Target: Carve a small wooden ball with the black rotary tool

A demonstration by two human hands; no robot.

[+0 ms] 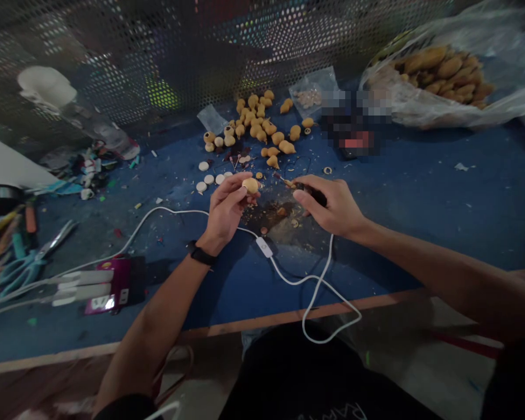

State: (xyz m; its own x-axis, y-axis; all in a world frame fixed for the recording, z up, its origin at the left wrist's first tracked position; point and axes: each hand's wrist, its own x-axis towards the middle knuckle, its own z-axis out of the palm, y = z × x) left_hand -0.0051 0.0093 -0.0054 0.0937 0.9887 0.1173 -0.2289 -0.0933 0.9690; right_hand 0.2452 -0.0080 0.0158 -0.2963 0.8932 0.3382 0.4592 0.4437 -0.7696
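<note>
My left hand (227, 207) pinches a small round tan gourd (250, 185) between thumb and fingertips, just above the blue table (420, 198). My right hand (332, 204) grips a dark corded hand tool (308, 189) whose thin tip (287, 182) points left toward the gourd. A white cable with an inline switch (265, 247) runs under both hands and loops over the table's front edge. Brown dust and shavings (273, 213) lie on the table between my hands.
A heap of small tan gourds (262, 125) and pale round caps (207, 178) lies behind my hands. A plastic bag of larger gourds (446, 73) sits far right. Scissors and tools (30, 256) clutter the left, next to a power strip (87, 286). A perforated metal panel (157, 46) backs the table.
</note>
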